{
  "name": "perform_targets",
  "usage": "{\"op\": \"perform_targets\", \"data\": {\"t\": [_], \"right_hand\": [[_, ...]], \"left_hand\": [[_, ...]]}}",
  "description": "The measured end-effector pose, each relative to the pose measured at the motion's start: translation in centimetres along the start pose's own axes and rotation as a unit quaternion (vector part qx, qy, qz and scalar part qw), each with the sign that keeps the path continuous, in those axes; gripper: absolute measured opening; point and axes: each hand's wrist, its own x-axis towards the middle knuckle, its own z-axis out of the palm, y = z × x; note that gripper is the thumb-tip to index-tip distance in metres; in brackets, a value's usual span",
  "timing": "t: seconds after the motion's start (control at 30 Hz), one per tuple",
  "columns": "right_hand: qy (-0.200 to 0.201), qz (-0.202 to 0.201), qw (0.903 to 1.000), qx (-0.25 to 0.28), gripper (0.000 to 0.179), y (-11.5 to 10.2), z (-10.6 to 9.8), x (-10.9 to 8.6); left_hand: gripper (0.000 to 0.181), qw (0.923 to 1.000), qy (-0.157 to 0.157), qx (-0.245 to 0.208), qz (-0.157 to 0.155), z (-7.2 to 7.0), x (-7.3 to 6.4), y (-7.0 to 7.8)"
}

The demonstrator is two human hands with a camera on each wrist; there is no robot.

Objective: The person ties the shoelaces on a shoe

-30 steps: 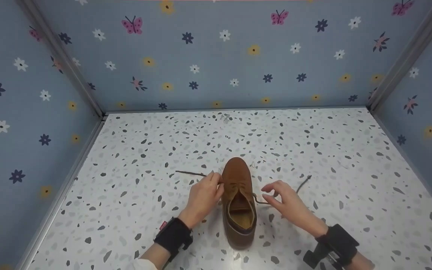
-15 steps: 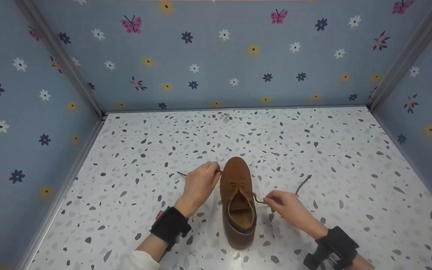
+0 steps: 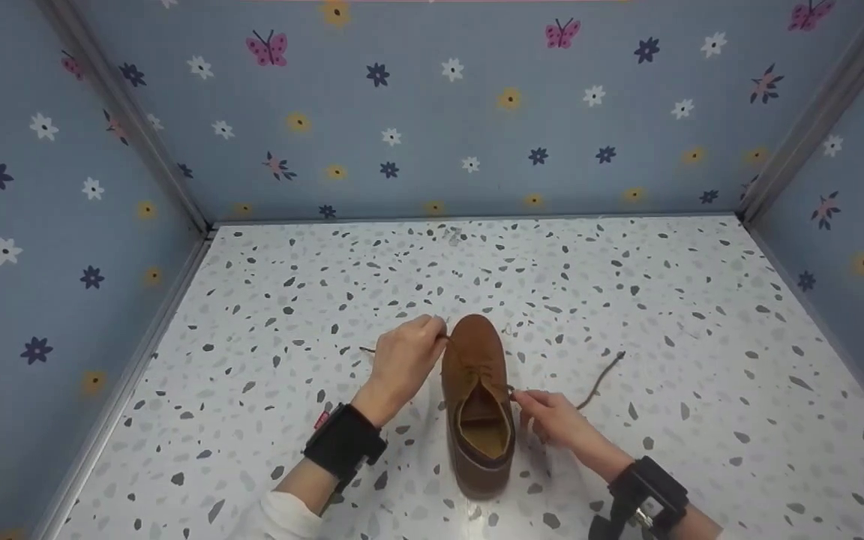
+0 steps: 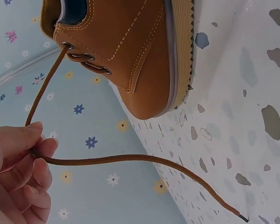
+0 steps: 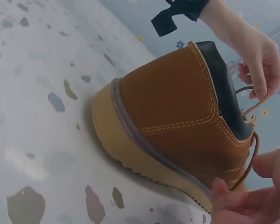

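Observation:
A brown leather shoe (image 3: 475, 341) stands upright, toe pointing away, in the head view. To its left, my left hand (image 3: 406, 358) pinches one shoelace end between thumb and fingers. In the left wrist view that shoelace (image 4: 130, 157) runs taut from the top eyelet to my fingertips, and its tipped tail hangs loose past them. At the shoe's right side my right hand (image 3: 552, 416) pinches the other lace close to the eyelets. This lace (image 5: 255, 151) curves down between thumb and fingers in the right wrist view. Its free tail (image 3: 601, 379) trails to the right.
The shoe stands on a white speckled surface (image 3: 312, 285). Blue flower-patterned panels (image 3: 439, 112) enclose it at the back, left and right. Black straps with cameras sit on both wrists, the left strap (image 3: 344, 444) and the right strap (image 3: 646, 495).
My right hand has closed its fingers on the right lace and moved left toward the shoe. My left hand has raised the left lace slightly; its tail shows less. The shoe has stayed put.

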Motion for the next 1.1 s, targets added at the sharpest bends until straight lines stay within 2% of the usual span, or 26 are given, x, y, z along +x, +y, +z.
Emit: {"op": "perform_targets", "data": {"t": [0.13,0.3,0.4,0.6,0.7,0.83,1.1], "right_hand": [[0.012,0.027,0.9941,0.104,0.054,-0.4,0.1,0.4],[0.034,0.005,0.9769,0.211,0.052,-1.5,-0.5,1.2],[0.041,-0.012,0.9718,0.232,0.048,-2.5,-0.7,1.7],[0.038,-0.049,0.9781,0.199,0.040,-4.3,-0.6,2.3],[0.036,-0.069,0.9841,0.159,0.040,-5.1,-0.4,2.5],[0.028,-0.091,0.9895,0.108,0.036,-5.9,-0.1,2.8],[0.011,-0.117,0.9925,0.033,0.029,-7.5,0.1,3.5]], "left_hand": [[0.011,1.0000,-0.001,0.006,-0.008,-0.2,0.2,0.0],[0.008,0.9996,-0.006,0.002,-0.027,-0.4,0.3,0.1],[0.006,0.9994,-0.009,-0.006,-0.034,-0.4,0.2,0.1],[0.005,0.9980,-0.014,-0.028,-0.054,-0.2,0.4,0.2],[0.003,0.9964,-0.020,-0.050,-0.066,-0.2,0.4,0.3],[0.012,0.9932,-0.022,-0.085,-0.076,-0.2,0.6,0.4],[0.014,0.9875,-0.017,-0.132,-0.084,-0.3,0.8,0.7]]}}
